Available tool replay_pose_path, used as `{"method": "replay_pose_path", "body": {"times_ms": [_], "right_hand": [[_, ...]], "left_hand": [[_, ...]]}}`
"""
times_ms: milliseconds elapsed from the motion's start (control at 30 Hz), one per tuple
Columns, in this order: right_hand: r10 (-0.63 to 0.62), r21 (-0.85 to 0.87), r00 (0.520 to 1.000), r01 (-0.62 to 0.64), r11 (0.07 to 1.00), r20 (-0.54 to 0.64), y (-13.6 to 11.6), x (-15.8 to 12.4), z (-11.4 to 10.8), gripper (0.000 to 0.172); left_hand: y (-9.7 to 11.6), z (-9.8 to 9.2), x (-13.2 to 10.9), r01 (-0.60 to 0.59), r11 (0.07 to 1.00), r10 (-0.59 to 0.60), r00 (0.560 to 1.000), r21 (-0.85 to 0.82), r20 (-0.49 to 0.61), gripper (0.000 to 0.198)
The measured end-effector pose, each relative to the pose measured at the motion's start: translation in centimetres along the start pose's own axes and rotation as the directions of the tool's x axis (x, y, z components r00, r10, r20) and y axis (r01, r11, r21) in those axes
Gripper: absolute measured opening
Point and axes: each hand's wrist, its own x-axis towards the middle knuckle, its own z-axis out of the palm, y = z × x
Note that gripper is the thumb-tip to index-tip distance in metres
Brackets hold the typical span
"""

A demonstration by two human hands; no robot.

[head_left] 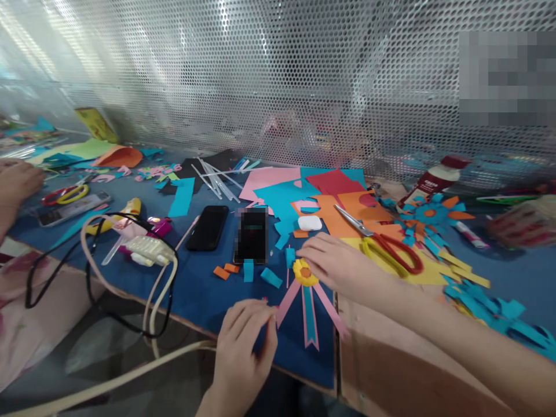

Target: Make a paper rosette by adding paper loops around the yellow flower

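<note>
A paper rosette, with a yellow flower (306,272) and an orange centre, lies near the table's front edge. Its pink tails (330,311) and a blue-on-pink middle tail (310,318) spread towards me. My right hand (332,260) reaches over the flower, its fingers bent and closed at a small blue paper strip (290,257). My left hand (247,341) is at the front edge, thumb and fingers curled into a pinch beside the left pink tail. What sits between those fingertips is hidden. Several blue (271,277) and orange paper scraps (221,272) lie close by.
Scissors with red and yellow handles (393,252) rest on coloured paper at right. Two phones, one black (208,227), lie mid-table. Looped cables (152,301) hang over the front edge near a power strip (150,249). A bottle (434,180) stands at right. Another person's hand (17,185) is at far left.
</note>
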Motion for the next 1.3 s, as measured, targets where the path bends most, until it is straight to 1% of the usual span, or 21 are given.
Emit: {"method": "replay_pose_path", "body": {"times_ms": [67, 133, 233, 300, 367, 433, 500, 600, 700, 767, 800, 933, 1000, 1067, 1167, 1300], "right_hand": [[0.051, -0.018, 0.999, -0.051, 0.999, -0.012, 0.0, -0.7, 0.5, 0.026], [0.062, 0.000, 0.997, -0.062, 0.998, -0.039, 0.4, -0.6, 1.4, 0.027], [0.092, 0.035, 0.995, -0.090, 0.995, -0.050, 0.9, 0.6, 2.9, 0.028], [0.151, 0.073, 0.988, -0.148, 0.986, -0.029, 1.3, 1.6, 3.7, 0.032], [0.188, 0.119, 0.982, -0.187, 0.975, 0.004, 1.8, 2.4, 4.2, 0.029], [0.194, 0.147, 0.981, -0.194, 0.970, 0.016, 2.5, 2.8, 4.4, 0.019], [0.203, 0.150, 0.979, -0.202, 0.968, 0.007, 3.4, 2.8, 4.4, 0.014], [0.223, 0.135, 0.975, -0.219, 0.966, -0.016, 4.1, 2.5, 4.1, 0.014], [0.198, 0.108, 0.980, -0.196, 0.975, -0.009, 4.0, 2.9, 3.9, 0.015], [0.168, 0.074, 0.986, -0.167, 0.983, 0.000, 3.9, 4.4, 3.8, 0.016], [0.155, 0.052, 0.988, -0.154, 0.987, 0.000, 3.9, 5.6, 3.8, 0.017], [0.086, -0.042, 0.996, -0.085, 0.995, 0.007, 5.4, 12.5, 4.3, 0.026], [0.037, -0.057, 0.998, -0.034, 0.998, 0.055, 6.6, 16.0, 4.7, 0.028], [-0.004, -0.046, 0.992, 0.010, 0.999, 0.129, 7.7, 18.9, 5.3, 0.028], [-0.057, -0.002, 0.973, 0.059, 0.998, 0.223, 9.0, 21.7, 6.4, 0.030], [-0.090, 0.053, 0.948, 0.078, 0.996, 0.305, 10.1, 23.1, 7.5, 0.029]], "left_hand": [[-0.2, 0.2, 0.1, 0.013, 0.995, -0.016, 1.000, 0.098, 0.026, 0.025], [-0.1, 0.6, 0.5, 0.002, 0.984, -0.013, 0.998, 0.178, 0.059, 0.026], [0.3, 1.4, 1.4, -0.026, 0.959, -0.008, 0.993, 0.281, 0.117, 0.025], [0.4, 2.0, 2.1, -0.042, 0.940, -0.013, 0.987, 0.339, 0.160, 0.026], [0.4, 2.5, 2.5, -0.044, 0.923, -0.034, 0.981, 0.383, 0.193, 0.026], [0.1, 2.9, 2.6, -0.029, 0.915, -0.057, 0.978, 0.403, 0.201, 0.025], [-0.2, 3.2, 2.6, -0.014, 0.915, -0.070, 0.979, 0.402, 0.193, 0.025], [-0.4, 3.3, 2.3, -0.009, 0.922, -0.068, 0.981, 0.388, 0.184, 0.025], [-0.4, 3.3, 2.1, -0.010, 0.925, -0.068, 0.979, 0.379, 0.190, 0.024], [-0.3, 3.4, 2.0, -0.010, 0.929, -0.066, 0.979, 0.371, 0.193, 0.024], [-0.3, 3.4, 2.0, -0.010, 0.931, -0.064, 0.980, 0.364, 0.190, 0.024], [-0.4, 3.5, 1.8, 0.006, 0.946, -0.060, 0.986, 0.325, 0.158, 0.027], [-0.5, 3.5, 1.7, 0.018, 0.953, -0.061, 0.989, 0.302, 0.134, 0.028], [-0.6, 3.5, 1.7, 0.024, 0.960, -0.056, 0.993, 0.279, 0.107, 0.026], [-0.7, 3.4, 1.6, 0.018, 0.964, -0.042, 0.996, 0.265, 0.083, 0.024], [-0.6, 3.1, 1.8, 0.021, 0.963, -0.044, 0.996, 0.270, 0.079, 0.025]]}}
